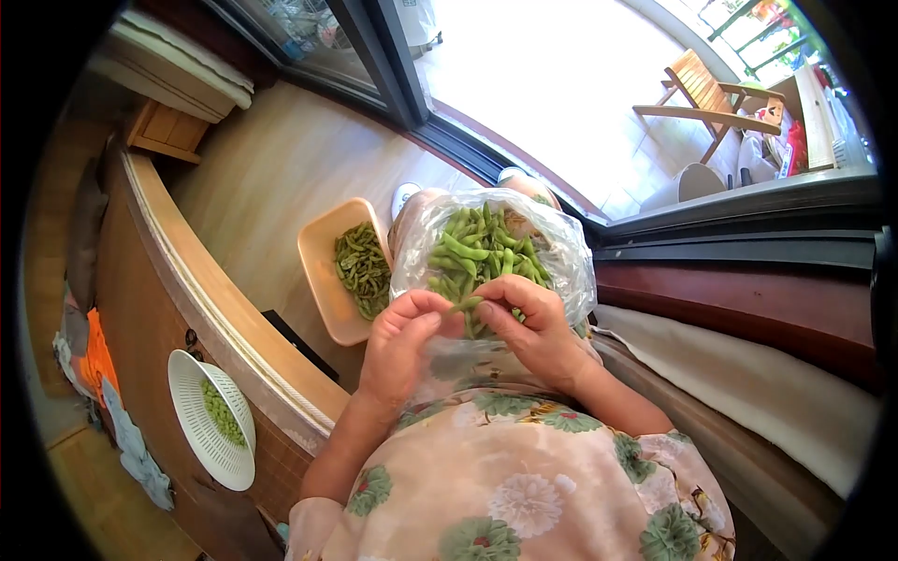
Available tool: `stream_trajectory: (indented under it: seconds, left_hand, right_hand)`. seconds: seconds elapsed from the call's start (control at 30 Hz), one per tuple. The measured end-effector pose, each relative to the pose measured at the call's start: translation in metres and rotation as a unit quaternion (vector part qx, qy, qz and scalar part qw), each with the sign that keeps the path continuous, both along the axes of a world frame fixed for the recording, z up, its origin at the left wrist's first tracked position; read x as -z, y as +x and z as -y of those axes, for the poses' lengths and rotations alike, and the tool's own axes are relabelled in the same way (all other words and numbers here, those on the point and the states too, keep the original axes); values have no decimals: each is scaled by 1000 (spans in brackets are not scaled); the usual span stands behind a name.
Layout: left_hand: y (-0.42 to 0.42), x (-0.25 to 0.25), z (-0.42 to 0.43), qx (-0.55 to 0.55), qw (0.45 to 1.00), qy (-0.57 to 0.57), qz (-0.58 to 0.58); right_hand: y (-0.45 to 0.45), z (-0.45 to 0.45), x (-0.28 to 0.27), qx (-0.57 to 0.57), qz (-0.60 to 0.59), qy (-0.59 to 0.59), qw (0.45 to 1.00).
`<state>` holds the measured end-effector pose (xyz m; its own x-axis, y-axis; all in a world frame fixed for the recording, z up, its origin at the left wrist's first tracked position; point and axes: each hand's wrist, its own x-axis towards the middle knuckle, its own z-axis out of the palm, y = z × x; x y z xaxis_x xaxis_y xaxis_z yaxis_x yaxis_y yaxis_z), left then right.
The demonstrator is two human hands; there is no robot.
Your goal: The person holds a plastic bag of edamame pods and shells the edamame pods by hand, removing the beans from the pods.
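While the white colander (245, 453) of shelled beans sits at far left, the orange basin (319, 316) holds pods; the left hand (402, 341) and right hand (529, 327), fingers pinched, grip one green pod (465, 305) above the clear bag (572, 266).

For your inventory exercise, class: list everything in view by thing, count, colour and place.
held pod: one, green, between hands
bagged pods: many, green, in bag
bag: one, clear, lap
tub: one, peach, left of bag
darker pods: many, dull green, in tub
colander: one, white, far left
beans: many, pale green, in colander
chair: one, brown, beyond doorway
left hand: one, bare, at pod
right hand: one, bare, at pod
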<state>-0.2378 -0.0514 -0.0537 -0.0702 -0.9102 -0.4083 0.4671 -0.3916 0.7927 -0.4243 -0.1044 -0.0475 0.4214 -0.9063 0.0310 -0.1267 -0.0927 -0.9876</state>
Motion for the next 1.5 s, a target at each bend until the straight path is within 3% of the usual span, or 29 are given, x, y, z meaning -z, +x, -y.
stream_trajectory:
  seconds: [0.1,0.2,0.27,0.43,0.53,0.63,1.07,1.33,1.5]
  left_hand:
    - [-1,-14,5,14,994,-9,108]
    - [3,-19,8,140,941,-96,294]
    - [2,-19,8,126,930,-110,329]
    - [1,-27,9,121,902,-161,382]
    - [-2,-27,10,106,857,-229,450]
    - [-4,-27,11,72,778,-319,537]
    - [-1,-24,14,97,708,-395,577]
    - [-7,-16,13,91,659,-432,609]
    - [-9,-15,11,91,659,-432,609]
  right_hand:
    - [-1,2,-3,-23,-15,-37,999]
    - [0,3,-2,-43,-29,-86,995]
    - [2,2,0,-42,-38,-97,994]
    - [2,-1,-10,-5,-46,13,999]
    - [1,0,-13,-8,-42,43,998]
    - [0,1,-16,-22,-29,106,994]
    - [-2,3,-14,-51,93,323,940]
    - [2,-2,2,-13,108,301,947]
    - [3,-2,2,-12,120,285,951]
